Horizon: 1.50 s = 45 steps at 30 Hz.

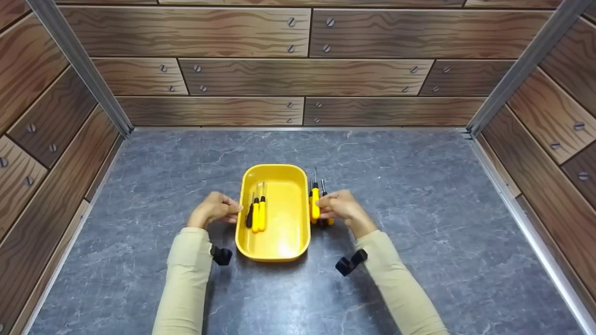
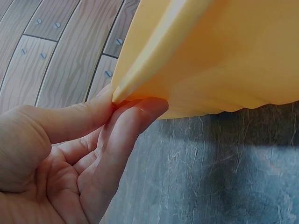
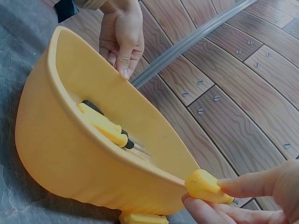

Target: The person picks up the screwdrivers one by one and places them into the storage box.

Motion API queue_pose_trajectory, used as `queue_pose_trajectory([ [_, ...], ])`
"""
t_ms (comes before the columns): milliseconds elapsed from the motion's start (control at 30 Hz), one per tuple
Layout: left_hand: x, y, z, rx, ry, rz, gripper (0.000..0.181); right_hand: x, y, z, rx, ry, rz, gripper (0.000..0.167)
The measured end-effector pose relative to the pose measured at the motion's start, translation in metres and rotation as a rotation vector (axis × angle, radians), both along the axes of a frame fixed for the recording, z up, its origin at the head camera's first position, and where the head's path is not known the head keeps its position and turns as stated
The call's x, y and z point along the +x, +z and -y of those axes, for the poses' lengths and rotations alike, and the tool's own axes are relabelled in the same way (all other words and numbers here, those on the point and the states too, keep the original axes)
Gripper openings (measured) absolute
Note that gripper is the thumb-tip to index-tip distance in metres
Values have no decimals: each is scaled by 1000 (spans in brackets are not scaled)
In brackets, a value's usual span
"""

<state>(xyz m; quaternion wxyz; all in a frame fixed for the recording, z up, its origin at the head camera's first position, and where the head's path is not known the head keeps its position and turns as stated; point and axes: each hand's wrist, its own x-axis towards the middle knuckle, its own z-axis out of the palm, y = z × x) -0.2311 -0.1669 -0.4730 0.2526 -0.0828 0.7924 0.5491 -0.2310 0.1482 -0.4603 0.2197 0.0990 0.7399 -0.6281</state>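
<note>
A yellow tray (image 1: pixel 285 253) stands on the grey surface. Its left rim is pinched between thumb and fingers of the left hand (image 1: pixel 216 209), also plain in the left wrist view (image 2: pixel 88 140). Inside, along the left side, lie two yellow screwdrivers (image 1: pixel 262 214) and a black one (image 1: pixel 250 216). At the tray's right side the right hand (image 1: pixel 343 207) pinches a yellow-handled screwdriver (image 1: pixel 315 200), its shaft pointing away from the person; the right wrist view shows its handle (image 3: pixel 203 185) by the rim. More screwdrivers (image 1: pixel 330 220) lie beneath that hand, partly hidden.
Wood-patterned walls (image 1: pixel 242 77) with metal corner rails (image 1: pixel 521 70) enclose the marbled grey surface (image 1: pixel 409 186). A black wrist mount (image 1: pixel 221 255) sits at the left cuff, another (image 1: pixel 350 262) at the right.
</note>
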Motion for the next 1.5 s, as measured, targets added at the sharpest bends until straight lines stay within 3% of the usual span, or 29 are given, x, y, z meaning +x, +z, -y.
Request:
queue_pose_trajectory([
  [167,-1,0,-1,-7,3,7,29,-3,-7,0,-34,28,-31,25],
  [633,0,0,-1,-8,-5,-4,28,1,5,16,44,24,13,33],
  [1200,1,1,0,4,-23,-25,29,3,5,26,8,35,-13,30],
  [1500,0,0,-1,3,2,-7,29,2,4,29,27,44,-6,28],
])
